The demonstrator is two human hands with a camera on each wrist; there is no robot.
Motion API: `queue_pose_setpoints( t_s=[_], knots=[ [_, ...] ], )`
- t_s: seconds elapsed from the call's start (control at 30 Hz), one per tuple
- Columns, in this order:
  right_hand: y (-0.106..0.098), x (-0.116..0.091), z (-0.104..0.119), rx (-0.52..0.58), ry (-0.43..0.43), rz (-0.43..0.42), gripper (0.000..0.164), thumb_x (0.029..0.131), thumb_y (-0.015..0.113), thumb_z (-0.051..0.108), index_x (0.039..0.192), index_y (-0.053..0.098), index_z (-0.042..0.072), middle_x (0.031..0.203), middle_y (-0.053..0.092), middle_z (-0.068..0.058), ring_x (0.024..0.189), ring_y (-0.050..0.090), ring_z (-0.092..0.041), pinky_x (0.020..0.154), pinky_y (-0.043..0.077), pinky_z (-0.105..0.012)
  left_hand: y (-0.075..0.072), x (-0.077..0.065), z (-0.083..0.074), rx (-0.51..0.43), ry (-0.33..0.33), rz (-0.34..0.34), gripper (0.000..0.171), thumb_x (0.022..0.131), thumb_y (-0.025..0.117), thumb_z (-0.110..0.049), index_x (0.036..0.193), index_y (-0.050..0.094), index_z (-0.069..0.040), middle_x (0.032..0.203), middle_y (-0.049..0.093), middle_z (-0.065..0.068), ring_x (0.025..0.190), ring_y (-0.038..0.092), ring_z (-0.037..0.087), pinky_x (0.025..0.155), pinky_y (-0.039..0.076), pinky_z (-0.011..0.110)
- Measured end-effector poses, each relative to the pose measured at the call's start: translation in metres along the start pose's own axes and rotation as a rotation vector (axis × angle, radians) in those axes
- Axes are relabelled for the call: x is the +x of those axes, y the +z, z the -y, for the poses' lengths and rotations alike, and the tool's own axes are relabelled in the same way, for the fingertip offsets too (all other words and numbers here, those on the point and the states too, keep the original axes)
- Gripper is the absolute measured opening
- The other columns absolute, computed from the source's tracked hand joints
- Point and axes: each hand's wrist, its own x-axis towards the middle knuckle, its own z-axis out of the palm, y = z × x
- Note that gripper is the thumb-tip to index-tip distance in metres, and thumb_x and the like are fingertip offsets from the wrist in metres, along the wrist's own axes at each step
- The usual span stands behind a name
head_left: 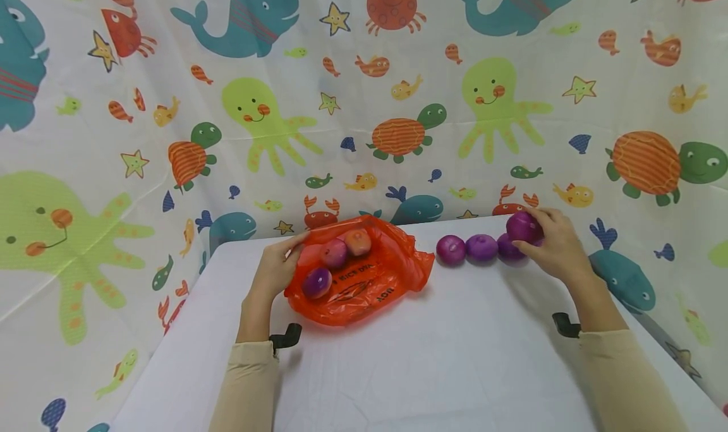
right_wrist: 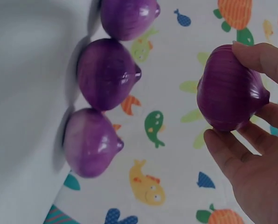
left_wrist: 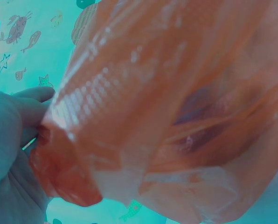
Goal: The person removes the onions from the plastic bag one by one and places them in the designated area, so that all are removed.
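Bag [head_left: 392, 261] on table [head_left: 432, 356], onion row [head_left: 481, 248] to its right, curtain [head_left: 352, 47] behind

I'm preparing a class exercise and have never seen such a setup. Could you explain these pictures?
No machine here: a person works with a bare left hand and right hand. The wide picture comes from a head-worn camera; the closer two from a camera on each wrist. On the flat white table lie a crinkled red plastic bag, with three round things showing in it, and a row of round glossy purple onions. The left hand holds the bag's edge; the right hand grips another purple onion above the table.
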Motion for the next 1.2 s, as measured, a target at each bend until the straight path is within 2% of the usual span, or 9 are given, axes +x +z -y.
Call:
queue_pose_setpoints(
  t_s=[0.2, 0.43, 0.67, 0.9, 1.07, 1.2],
  knots=[
    [-0.012, -0.004, -0.015, -0.027, 0.026, 0.019, 0.076, 0.087, 0.084, 0.021, 0.148, 0.045, -0.003, 0.143, 0.042, -0.036, 0.127, 0.04, -0.058, 0.094, 0.046, -0.08, -0.001, 0.0, 0.0, 0.009, 0.009, -0.003, 0.042, 0.108, 0.056, -0.018, 0.15, 0.058, -0.022, 0.146, 0.064, 0.012, 0.131, 0.063, 0.037, 0.098, 0.059, 0.051],
    [-0.024, -0.005, -0.028, -0.054, 0.085, 0.074, 0.08, 0.089, 0.083, 0.025, 0.151, 0.042, -0.005, 0.144, 0.04, -0.038, 0.126, 0.038, -0.06, 0.095, 0.044, -0.081, -0.001, 0.001, 0.001, 0.013, 0.009, -0.003, 0.043, 0.108, 0.055, -0.018, 0.15, 0.058, -0.026, 0.146, 0.063, 0.012, 0.131, 0.063, 0.037, 0.098, 0.059, 0.052],
    [-0.026, -0.007, -0.034, -0.066, 0.115, 0.123, 0.083, 0.087, 0.085, 0.023, 0.151, 0.04, -0.006, 0.145, 0.039, -0.039, 0.128, 0.037, -0.06, 0.099, 0.04, -0.082, 0.0, 0.002, 0.004, 0.012, 0.017, -0.003, 0.042, 0.109, 0.054, -0.018, 0.151, 0.057, -0.02, 0.146, 0.063, 0.012, 0.131, 0.063, 0.038, 0.097, 0.059, 0.052],
    [-0.025, -0.008, -0.04, -0.076, 0.124, 0.161, 0.082, 0.085, 0.086, 0.02, 0.148, 0.043, -0.007, 0.144, 0.039, -0.039, 0.128, 0.036, -0.06, 0.1, 0.04, -0.082, 0.0, 0.001, 0.004, 0.007, 0.022, -0.003, 0.042, 0.109, 0.054, -0.019, 0.15, 0.058, -0.02, 0.146, 0.064, 0.012, 0.131, 0.063, 0.038, 0.097, 0.059, 0.052],
    [-0.026, -0.009, -0.046, -0.08, 0.147, 0.185, 0.08, 0.085, 0.085, 0.018, 0.148, 0.042, -0.007, 0.142, 0.039, -0.039, 0.127, 0.036, -0.06, 0.1, 0.04, -0.082, 0.0, 0.001, 0.004, 0.0, 0.01, 0.001, 0.042, 0.109, 0.054, -0.018, 0.151, 0.057, -0.02, 0.147, 0.063, 0.012, 0.132, 0.062, 0.038, 0.097, 0.059, 0.052],
    [-0.03, -0.01, -0.052, -0.102, 0.165, 0.201, 0.081, 0.085, 0.085, 0.017, 0.147, 0.041, -0.01, 0.141, 0.038, -0.041, 0.125, 0.037, -0.061, 0.1, 0.04, -0.081, 0.0, 0.0, 0.004, 0.001, -0.002, 0.0, 0.043, 0.109, 0.055, -0.02, 0.151, 0.057, -0.025, 0.147, 0.063, 0.011, 0.133, 0.062, 0.037, 0.097, 0.059, 0.051]
  ],
)
